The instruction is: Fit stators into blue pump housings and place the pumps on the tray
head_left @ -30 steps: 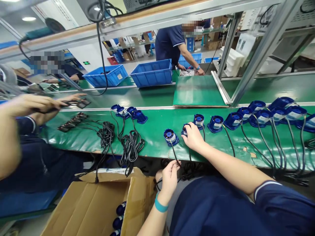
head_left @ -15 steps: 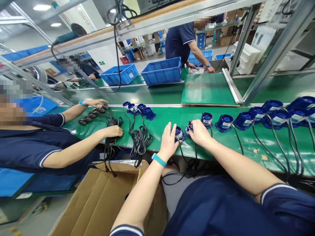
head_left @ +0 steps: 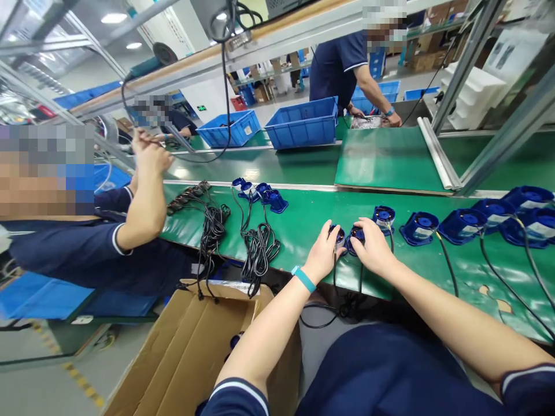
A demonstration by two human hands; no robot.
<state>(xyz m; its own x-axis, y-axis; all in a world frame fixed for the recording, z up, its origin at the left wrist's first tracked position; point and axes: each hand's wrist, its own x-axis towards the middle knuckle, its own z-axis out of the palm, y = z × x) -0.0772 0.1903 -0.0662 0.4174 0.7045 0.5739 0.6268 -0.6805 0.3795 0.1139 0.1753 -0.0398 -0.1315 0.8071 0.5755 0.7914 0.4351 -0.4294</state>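
Note:
My left hand [head_left: 323,251] is closed around a small blue round-topped device [head_left: 338,238] with a black cable, standing at the front of the green bench. Closed on a second blue device [head_left: 356,236], right beside the first, is my right hand [head_left: 373,247]. Both devices are partly hidden by my fingers, and their cables hang over the bench edge towards my lap. Just behind my right hand stands another device of the same kind [head_left: 384,216].
More blue devices [head_left: 420,226] line the bench to the right. Small ones [head_left: 273,197] with coiled black cables [head_left: 260,251] lie left, near a cable pile [head_left: 212,228]. An open cardboard box [head_left: 173,346] is below. A co-worker's arms [head_left: 150,179] are raised at left. Blue bins [head_left: 303,124] stand behind.
The view has turned left. My hands have come closer together, with the two held devices now almost touching. The co-worker at left has lifted both hands off the cables.

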